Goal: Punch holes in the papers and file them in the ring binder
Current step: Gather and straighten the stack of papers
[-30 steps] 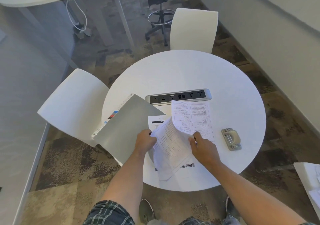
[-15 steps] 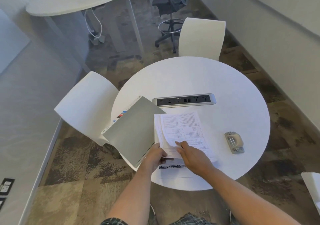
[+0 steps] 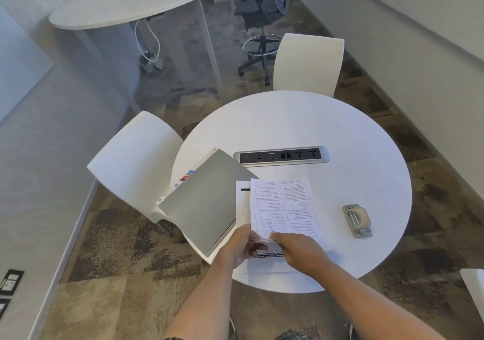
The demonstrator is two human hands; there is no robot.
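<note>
Our left hand [image 3: 242, 245] and right hand [image 3: 297, 250] now both pinch the papers [image 3: 284, 206], flattened since a second ago; binder [image 3: 207, 203] left of our grip.

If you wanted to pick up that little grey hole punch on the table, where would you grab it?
Probably across its two long sides, coming down from above. The hole punch lies flat on the round table, lever facing up, with bare tabletop all around it, so nothing blocks fingers on either flank. Its domed lever looks rounded and might slip; the straight base edges seem the surer hold.
</note>
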